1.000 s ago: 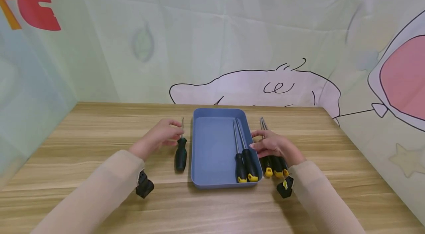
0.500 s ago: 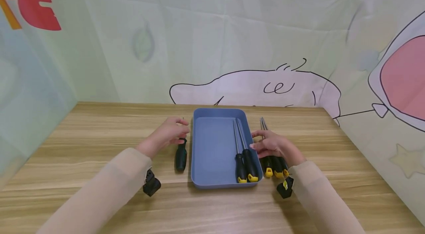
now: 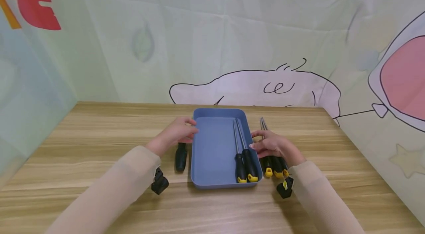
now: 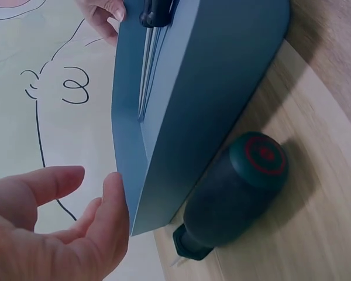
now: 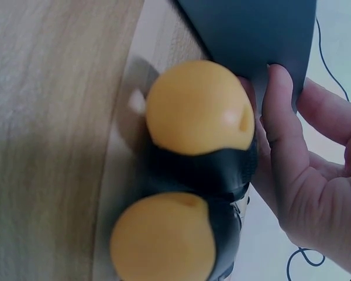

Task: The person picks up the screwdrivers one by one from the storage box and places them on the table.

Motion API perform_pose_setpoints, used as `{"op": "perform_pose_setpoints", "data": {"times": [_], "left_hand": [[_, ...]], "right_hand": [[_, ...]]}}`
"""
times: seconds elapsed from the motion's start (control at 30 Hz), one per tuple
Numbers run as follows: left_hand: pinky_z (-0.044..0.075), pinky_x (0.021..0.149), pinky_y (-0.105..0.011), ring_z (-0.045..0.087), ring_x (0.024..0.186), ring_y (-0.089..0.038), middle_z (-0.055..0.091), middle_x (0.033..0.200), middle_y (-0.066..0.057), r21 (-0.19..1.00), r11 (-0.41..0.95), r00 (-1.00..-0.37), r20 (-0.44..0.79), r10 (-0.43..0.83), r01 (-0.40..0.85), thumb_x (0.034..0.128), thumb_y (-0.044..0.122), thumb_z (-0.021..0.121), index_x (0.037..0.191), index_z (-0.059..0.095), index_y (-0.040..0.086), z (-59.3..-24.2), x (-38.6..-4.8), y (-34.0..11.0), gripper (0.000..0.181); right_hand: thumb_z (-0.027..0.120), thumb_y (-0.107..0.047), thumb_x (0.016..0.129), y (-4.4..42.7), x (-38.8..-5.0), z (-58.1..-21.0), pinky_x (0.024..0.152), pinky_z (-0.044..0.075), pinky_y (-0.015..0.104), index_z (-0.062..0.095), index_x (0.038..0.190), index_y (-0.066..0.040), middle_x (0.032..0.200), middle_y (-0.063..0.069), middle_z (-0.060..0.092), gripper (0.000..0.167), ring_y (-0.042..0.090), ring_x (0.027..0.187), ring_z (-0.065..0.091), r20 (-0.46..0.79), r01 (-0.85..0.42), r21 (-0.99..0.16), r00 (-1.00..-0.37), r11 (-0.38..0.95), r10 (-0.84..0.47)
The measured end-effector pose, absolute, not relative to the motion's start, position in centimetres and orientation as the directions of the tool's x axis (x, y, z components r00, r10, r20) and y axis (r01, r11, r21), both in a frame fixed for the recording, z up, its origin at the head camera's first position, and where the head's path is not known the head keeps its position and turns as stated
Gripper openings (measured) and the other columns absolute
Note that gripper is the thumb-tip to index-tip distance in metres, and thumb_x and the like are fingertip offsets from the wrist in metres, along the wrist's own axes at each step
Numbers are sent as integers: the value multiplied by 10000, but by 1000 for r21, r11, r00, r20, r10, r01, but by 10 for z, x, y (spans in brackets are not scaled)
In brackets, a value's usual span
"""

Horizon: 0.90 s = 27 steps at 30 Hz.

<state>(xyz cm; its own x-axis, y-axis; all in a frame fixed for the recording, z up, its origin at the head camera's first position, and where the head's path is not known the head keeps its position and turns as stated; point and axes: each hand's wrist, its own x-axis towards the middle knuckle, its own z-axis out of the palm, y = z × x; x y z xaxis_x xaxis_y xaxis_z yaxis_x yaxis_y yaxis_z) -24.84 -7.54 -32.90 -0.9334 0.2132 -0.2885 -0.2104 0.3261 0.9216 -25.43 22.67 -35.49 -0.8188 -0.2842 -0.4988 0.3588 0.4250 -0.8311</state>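
My left hand [image 3: 179,131] hovers over the shaft of a dark green screwdriver [image 3: 180,158], at the left rim of a blue tray [image 3: 212,156]. In the left wrist view its thumb and fingers are apart beside the tray's wall [image 4: 181,117], with no grip on it. My right hand [image 3: 270,144] pinches the tray's right wall, thumb on the outside, as the right wrist view shows. Two black screwdrivers [image 3: 249,164] with yellow ends lie along the tray's right side. Under the right hand lie several more yellow-ended screwdrivers [image 3: 268,165], partly hidden.
All of this lies on a wood-grain table [image 3: 109,130]. Behind it hangs a printed cloth backdrop [image 3: 142,53] with a cartoon figure and a pink balloon. The green screwdriver lies close along the tray's left side.
My left hand has moved right, from beside the green screwdriver's shaft, across it, to the tray's left rim. The right hand, the tray and the screwdrivers have stayed put.
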Motion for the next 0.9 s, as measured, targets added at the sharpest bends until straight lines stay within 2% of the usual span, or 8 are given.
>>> {"op": "perform_pose_setpoints", "data": {"times": [0.1,0.3,0.5,0.9], "left_hand": [[555,748,-329,561,942,-288,517,1126,-224,921,329,-934,-287,214,-207,895,8,536,1296,390,-115,-325,-245,-70,444],[550,769,-354,556,952,-305,511,1089,-194,926,317,-933,-285,222,-207,888,-5,524,1272,404,-117,-328,-246,-60,418],[542,795,-379,537,1068,-378,479,1217,-258,917,341,-929,-295,223,-210,887,-7,542,1271,421,-107,-330,-248,-50,414],[545,784,-367,538,1076,-381,489,1214,-250,921,330,-923,-295,247,-206,883,-22,556,1262,444,-94,-328,-243,-31,401]], "right_hand": [[594,-31,897,226,-254,-355,705,563,327,337,1359,17,887,127,577,530,189,723,574,-500,362,-832,-817,422,-286],[590,-29,899,226,-255,-355,695,564,322,343,1355,19,875,122,572,521,185,714,572,-500,362,-832,-817,421,-286],[588,-26,900,227,-255,-355,693,564,322,341,1354,23,875,122,572,519,182,711,572,-499,363,-835,-817,414,-289],[587,-28,901,227,-254,-355,693,564,320,336,1355,22,885,123,573,522,183,716,570,-501,362,-833,-816,419,-290]]}}
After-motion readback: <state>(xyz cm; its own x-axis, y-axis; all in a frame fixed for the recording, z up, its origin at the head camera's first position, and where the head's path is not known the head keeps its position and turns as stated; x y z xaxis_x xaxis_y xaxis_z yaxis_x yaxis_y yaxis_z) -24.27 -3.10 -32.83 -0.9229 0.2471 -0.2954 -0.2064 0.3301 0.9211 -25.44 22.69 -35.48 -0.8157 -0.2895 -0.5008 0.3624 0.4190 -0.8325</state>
